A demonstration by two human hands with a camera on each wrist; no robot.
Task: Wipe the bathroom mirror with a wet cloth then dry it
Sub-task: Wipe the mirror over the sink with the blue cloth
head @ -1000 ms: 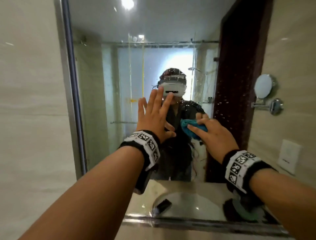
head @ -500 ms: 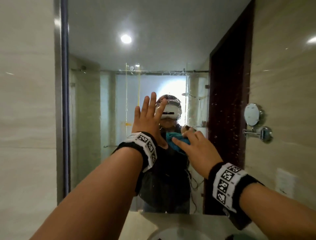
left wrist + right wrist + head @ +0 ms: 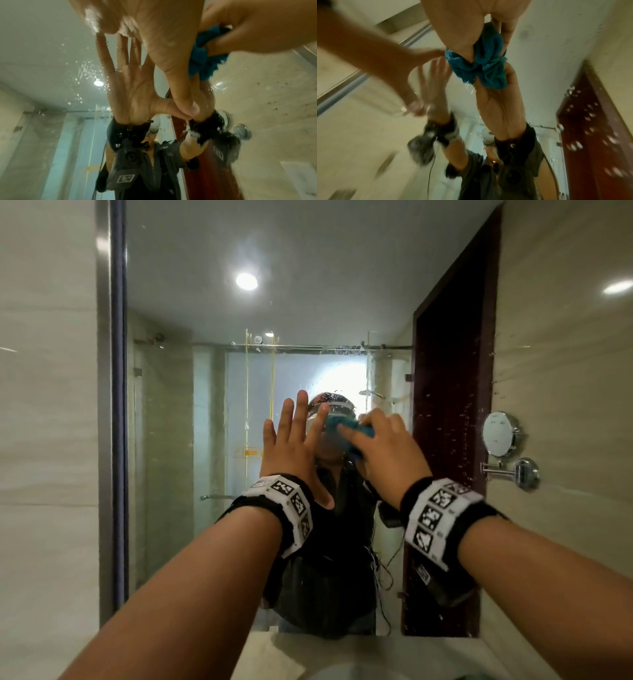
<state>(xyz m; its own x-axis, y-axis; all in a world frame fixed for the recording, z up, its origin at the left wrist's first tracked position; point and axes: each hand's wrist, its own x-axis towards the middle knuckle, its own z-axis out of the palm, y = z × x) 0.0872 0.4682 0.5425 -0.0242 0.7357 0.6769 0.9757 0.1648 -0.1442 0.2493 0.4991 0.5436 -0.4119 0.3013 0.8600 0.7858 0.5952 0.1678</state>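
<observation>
The big wall mirror [image 3: 308,302] fills the head view, and water drops dot its right part. My left hand [image 3: 294,446] lies flat on the glass at mid-height, fingers straight and spread. In the left wrist view this left hand [image 3: 145,27] meets its own reflected palm. Just to its right, my right hand [image 3: 380,446] grips a bunched teal cloth [image 3: 346,428] and presses it on the glass. The right wrist view shows the cloth [image 3: 488,67] crumpled between the thumb and fingers of my right hand [image 3: 462,27], against the mirror.
A round shaving mirror [image 3: 500,434] on a chrome arm sticks out from the tiled wall at the right. The mirror's metal frame [image 3: 113,405] runs down the left side. A pale counter [image 3: 342,652] with a basin lies below the mirror.
Both hands have slid upward on the glass, and the right hand has carried the cloth up and a little leftward. My view has tilted up, so the basin has nearly dropped out of sight.
</observation>
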